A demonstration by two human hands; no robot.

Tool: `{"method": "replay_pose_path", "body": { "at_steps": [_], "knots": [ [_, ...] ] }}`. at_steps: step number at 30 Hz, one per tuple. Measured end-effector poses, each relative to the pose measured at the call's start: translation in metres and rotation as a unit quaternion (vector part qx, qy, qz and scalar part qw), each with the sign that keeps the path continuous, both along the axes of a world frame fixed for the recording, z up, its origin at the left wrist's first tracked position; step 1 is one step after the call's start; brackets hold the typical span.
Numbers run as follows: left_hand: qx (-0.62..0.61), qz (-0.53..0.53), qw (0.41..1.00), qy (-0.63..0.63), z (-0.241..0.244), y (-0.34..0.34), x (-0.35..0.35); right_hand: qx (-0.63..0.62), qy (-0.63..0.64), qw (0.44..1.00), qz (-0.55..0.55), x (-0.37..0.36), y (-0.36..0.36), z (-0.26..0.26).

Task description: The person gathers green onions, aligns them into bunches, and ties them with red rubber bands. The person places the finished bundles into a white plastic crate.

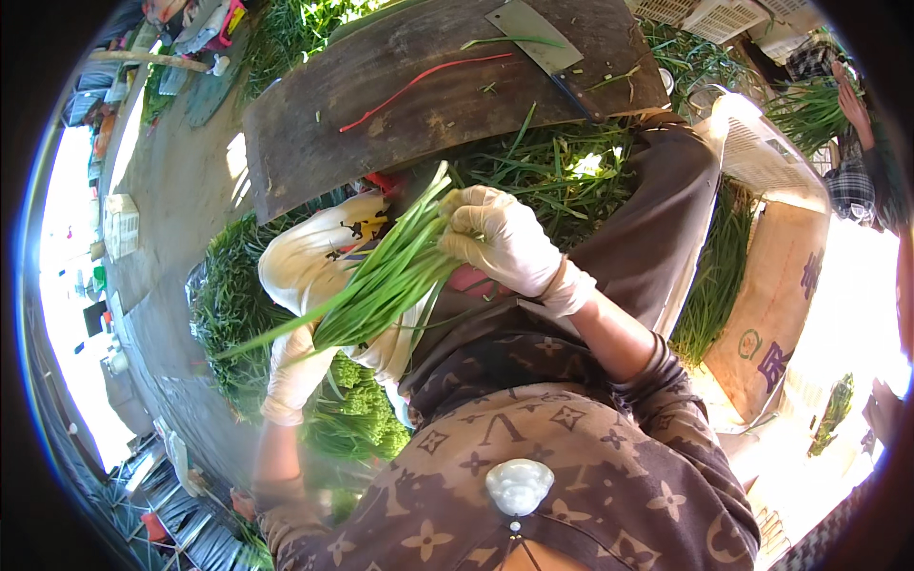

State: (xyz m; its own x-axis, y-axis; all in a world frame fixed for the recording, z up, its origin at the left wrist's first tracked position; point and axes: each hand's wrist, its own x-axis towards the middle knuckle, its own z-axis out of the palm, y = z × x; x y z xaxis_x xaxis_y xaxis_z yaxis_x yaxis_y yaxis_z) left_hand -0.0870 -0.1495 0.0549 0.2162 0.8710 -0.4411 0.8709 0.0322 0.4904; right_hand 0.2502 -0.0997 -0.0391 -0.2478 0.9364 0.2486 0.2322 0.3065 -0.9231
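My right hand [503, 239], in a white glove, grips a bunch of long green stalks, which look like garlic chives [385, 275], near their pale cut ends. The leaves slant down to the left across my lap. At their lower end is my left hand [296, 375], also gloved; its fingers are partly hidden by the leaves, and whether they grip is not plain. Beyond my knees lies a dark wooden board [428, 93]. It bears a cleaver [537, 39] with a dark handle and a thin red strip [421, 93].
Loose greens [557, 168] lie between my legs below the board. Bundled stalks [364, 414] and a leafy heap [232, 307] are at my left. On the right stand a white plastic crate [764, 146] and a printed sack [771, 307]. Another person's hand [850, 103] touches greens at upper right.
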Motion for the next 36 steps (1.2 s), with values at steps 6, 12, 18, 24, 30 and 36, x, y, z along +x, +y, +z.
{"method": "replay_pose_path", "body": {
  "at_steps": [6,12,18,24,30,36],
  "knots": [
    [-0.004,0.066,0.995,-0.073,-0.006,-0.018,-0.014,-0.025,-0.156,0.959,-0.233,0.078,0.011,-0.059],
    [-0.159,0.138,0.952,-0.221,-0.009,-0.006,-0.011,-0.317,0.260,0.892,0.191,0.024,0.016,-0.024],
    [-0.277,0.216,0.899,-0.263,-0.010,-0.018,-0.037,-0.297,0.232,0.924,0.059,0.081,0.023,-0.041],
    [-0.284,0.245,0.892,-0.252,-0.014,-0.011,-0.033,-0.235,0.284,0.921,0.129,0.030,0.022,-0.011],
    [-0.247,0.162,0.938,-0.183,-0.012,-0.013,-0.039,-0.244,0.218,0.940,0.096,0.032,0.036,-0.008],
    [-0.164,0.191,0.939,-0.236,-0.020,-0.011,-0.014,-0.160,0.183,0.970,0.018,0.046,0.030,-0.023]
  ]
}}
